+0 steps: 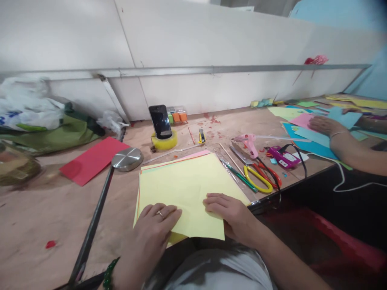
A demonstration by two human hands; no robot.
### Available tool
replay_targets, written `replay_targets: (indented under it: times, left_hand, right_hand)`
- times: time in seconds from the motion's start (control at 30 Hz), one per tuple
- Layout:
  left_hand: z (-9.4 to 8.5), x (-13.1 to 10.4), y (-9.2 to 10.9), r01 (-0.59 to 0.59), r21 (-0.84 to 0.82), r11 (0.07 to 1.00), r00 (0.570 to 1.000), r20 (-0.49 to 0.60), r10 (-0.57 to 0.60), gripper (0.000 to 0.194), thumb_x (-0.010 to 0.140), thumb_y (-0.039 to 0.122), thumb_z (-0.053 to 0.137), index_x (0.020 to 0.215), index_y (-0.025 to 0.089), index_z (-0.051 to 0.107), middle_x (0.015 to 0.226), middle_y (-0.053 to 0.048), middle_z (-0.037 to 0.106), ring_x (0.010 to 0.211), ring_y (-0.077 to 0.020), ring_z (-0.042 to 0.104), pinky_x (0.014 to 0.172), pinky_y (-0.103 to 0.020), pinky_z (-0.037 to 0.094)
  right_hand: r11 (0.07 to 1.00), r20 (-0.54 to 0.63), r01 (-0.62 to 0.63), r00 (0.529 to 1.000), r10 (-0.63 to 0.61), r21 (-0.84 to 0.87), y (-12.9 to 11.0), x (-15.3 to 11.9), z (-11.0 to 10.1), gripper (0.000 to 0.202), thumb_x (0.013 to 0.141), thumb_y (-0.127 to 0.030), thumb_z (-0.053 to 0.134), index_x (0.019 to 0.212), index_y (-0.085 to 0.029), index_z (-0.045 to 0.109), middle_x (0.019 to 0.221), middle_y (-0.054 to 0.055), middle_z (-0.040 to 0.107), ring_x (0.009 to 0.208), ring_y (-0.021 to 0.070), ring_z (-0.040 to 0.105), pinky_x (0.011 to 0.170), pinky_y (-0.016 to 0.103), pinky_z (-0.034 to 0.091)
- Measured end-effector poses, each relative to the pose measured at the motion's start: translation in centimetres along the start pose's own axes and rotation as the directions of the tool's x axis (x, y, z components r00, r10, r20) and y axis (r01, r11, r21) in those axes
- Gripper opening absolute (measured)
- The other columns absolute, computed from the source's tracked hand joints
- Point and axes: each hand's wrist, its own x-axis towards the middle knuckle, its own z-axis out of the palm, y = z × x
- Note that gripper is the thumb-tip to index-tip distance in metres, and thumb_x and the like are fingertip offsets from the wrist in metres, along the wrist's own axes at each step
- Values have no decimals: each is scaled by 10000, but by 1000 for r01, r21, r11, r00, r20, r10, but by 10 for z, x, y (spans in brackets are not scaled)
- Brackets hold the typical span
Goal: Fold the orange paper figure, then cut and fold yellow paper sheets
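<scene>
A stack of coloured paper lies in front of me with a pale yellow sheet on top. Orange, green and pink edges peek out beneath it. My left hand, wearing a ring, rests on the sheet's near left part with its fingers laid over the surface. On the near right side, my right hand grips the yellow sheet, fingers on top and thumb hidden. The sheet's near edge is raised a little off the stack. Right of the paper lie yellow-handled scissors, a green pen and a thin wooden stick.
A phone leans upright at a yellow tape roll. Around them are a box cutter, a round metal tin and red paper. A pink glue gun and purple power adapter sit right, near a co-worker's hand.
</scene>
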Motion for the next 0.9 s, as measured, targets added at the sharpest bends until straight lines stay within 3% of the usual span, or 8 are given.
replay_targets:
  times: [0.13, 0.23, 0.33, 0.43, 0.57, 0.67, 0.77, 0.9]
  left_hand:
    - [-3, 4, 9, 22, -1, 1000, 1000, 13, -22, 447, 714, -35, 473, 1065, 199, 623, 1038, -39, 730, 852, -216, 630, 752, -344, 477]
    - [0, 0, 13, 31, 44, 999, 999, 7, -31, 370, 769, 26, 514, 1070, 213, 623, 1074, -55, 721, 902, -229, 648, 834, -384, 469]
    - [5, -6, 14, 0, 114, 993, 999, -47, 6, 366, 805, 18, 487, 1082, 217, 620, 1077, -60, 716, 940, -225, 658, 921, -414, 430]
    - [6, -7, 15, 7, 159, 987, 993, -117, 11, 406, 790, -31, 433, 1055, 201, 635, 1026, -70, 721, 924, -228, 659, 907, -423, 434]
    - [3, -3, 19, 118, 22, 993, 986, -123, -115, 340, 792, 24, 439, 996, 197, 650, 901, -62, 696, 796, -231, 635, 711, -380, 498]
    - [4, -2, 20, 133, -143, 981, 979, -137, -153, 302, 828, 64, 438, 981, 204, 657, 861, -53, 692, 768, -206, 630, 661, -333, 512]
    - [7, -5, 18, 107, -145, 984, 978, -161, -130, 354, 825, 24, 434, 1008, 218, 665, 885, -40, 716, 793, -189, 641, 694, -319, 504]
    - [8, -12, 12, 96, 122, 988, 963, -262, -61, 412, 849, 12, 449, 1163, 215, 623, 1059, -47, 733, 915, -222, 642, 803, -383, 460]
  right_hand:
    - [1000, 14, -3, 1000, 3, -7, 2, -1, 0, 422, 677, 65, 435, 998, -160, 592, 1056, 116, 698, 1078, 218, 609, 943, 376, 532]
    - [1000, 42, -28, 999, 28, 1, 2, 0, -2, 455, 664, 70, 426, 1002, -164, 621, 1051, 103, 704, 1067, 220, 596, 908, 381, 539]
    - [997, 90, -72, 994, 69, 26, 3, 3, -6, 434, 696, 77, 448, 993, -172, 643, 1017, 86, 712, 984, 212, 597, 831, 356, 548]
    - [996, 96, -82, 992, 77, 46, 8, 8, -11, 368, 748, 69, 476, 952, -180, 653, 966, 75, 719, 910, 197, 601, 767, 322, 541]
    - [990, 128, -133, 984, 126, 46, 12, 14, -17, 250, 796, 9, 542, 908, -187, 651, 891, 59, 718, 848, 190, 607, 726, 303, 527]
    - [976, 163, -216, 963, 215, -11, 10, 18, -19, 226, 762, -85, 665, 965, -183, 640, 878, 58, 710, 836, 209, 614, 717, 321, 529]
    - [993, 129, -114, 985, 115, -10, 6, 21, -15, 193, 793, -71, 610, 944, -188, 636, 860, 52, 711, 795, 188, 622, 682, 295, 536]
    - [975, -84, 118, 987, -136, -189, 4, 24, -2, 222, 858, -27, 492, 932, -172, 643, 953, 93, 719, 937, 216, 617, 799, 349, 549]
